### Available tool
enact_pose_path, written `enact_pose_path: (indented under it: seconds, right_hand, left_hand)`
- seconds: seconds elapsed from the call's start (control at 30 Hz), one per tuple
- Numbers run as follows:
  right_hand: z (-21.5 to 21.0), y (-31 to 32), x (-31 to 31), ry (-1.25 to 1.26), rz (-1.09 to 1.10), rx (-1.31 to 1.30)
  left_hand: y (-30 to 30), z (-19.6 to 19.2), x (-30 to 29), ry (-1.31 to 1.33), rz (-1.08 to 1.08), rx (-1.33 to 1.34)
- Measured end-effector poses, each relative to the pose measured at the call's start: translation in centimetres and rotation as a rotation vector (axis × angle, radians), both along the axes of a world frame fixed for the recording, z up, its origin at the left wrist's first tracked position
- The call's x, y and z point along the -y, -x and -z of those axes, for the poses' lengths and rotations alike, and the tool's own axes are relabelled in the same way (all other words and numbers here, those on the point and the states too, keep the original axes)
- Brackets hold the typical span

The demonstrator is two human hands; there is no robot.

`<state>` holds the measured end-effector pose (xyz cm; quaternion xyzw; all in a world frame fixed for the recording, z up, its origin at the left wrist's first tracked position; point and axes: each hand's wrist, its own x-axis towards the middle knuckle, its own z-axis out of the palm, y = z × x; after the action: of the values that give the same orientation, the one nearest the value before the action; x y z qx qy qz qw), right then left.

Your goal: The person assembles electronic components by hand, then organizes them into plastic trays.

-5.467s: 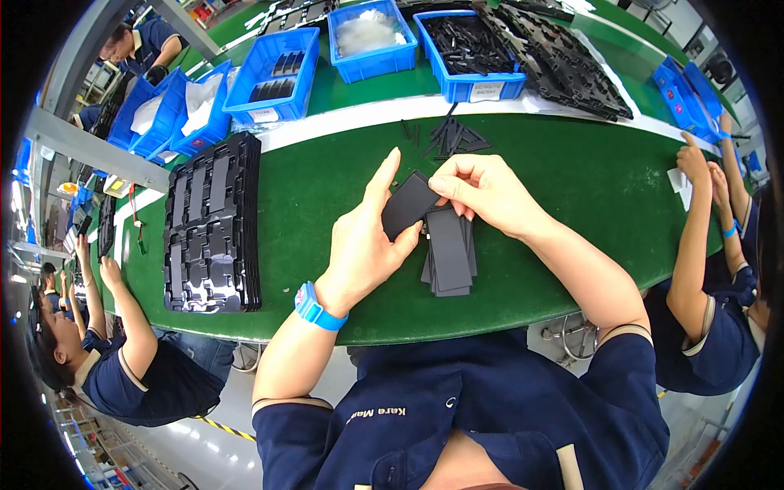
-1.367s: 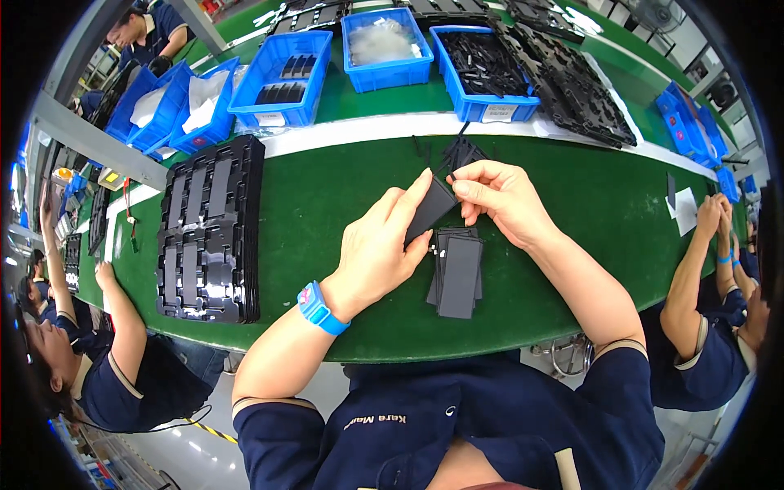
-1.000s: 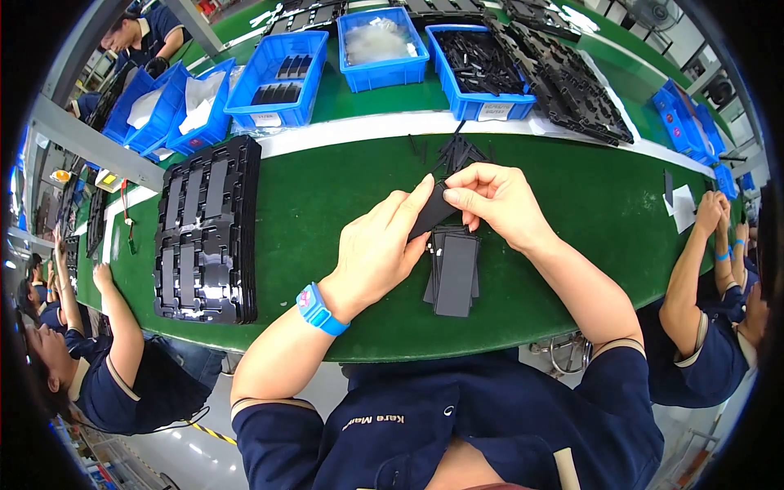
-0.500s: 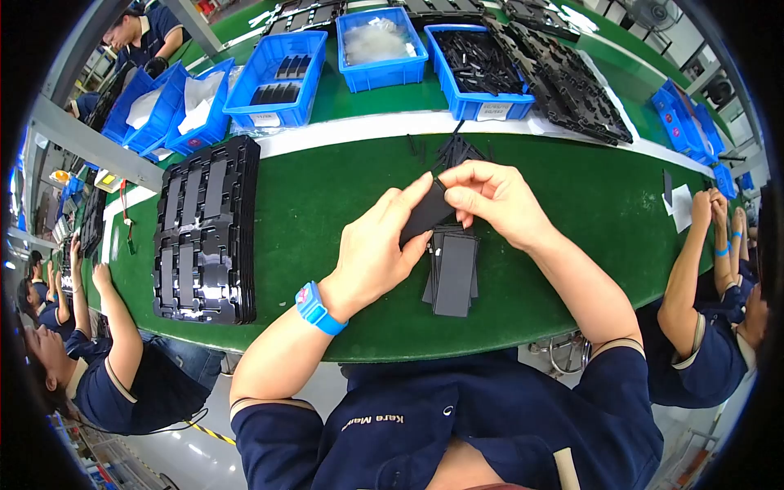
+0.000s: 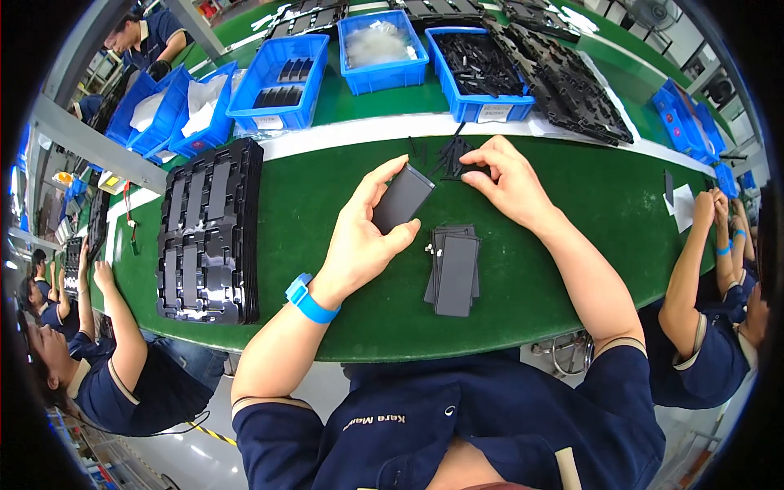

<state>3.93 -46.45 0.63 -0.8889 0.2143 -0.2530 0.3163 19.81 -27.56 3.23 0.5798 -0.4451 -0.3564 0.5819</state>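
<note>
2 bare forearms (image 5: pixel 586 273) angle inward; the left hand (image 5: pixel 357 237) grips with thumb opposite fingers, the right hand (image 5: pixel 512 189) curls, thumb near bent index finger.

And here I've got a blue bin (image 5: pixel 388 79) of whitish stuff (image 5: pixel 377 42), a second bin (image 5: pixel 297 115) just left of that blue bin, black trays (image 5: pixel 211 233) stacked to its lower left, white paper (image 5: pixel 683 214) far right of it.

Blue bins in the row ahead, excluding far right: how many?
5, left to right: outermost bin, second bin, black-block bin, white-filled bin, black-strip bin. Others may be hidden.
</note>
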Motion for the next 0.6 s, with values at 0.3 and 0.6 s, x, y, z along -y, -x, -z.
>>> enact_pose_path:
  seconds: [0.3,0.6]
  right_hand:
    - [0.2,-0.8,-0.5,0.06,-0.02,-0.071]
    - [0.8,-0.8,-0.2,0.032,-0.074,0.196]
  left_hand:
    - [-0.1,0.5,0.3,0.1,-0.038,0.21]
    - [0.2,0.5,0.1,-0.052,-0.188,0.638]
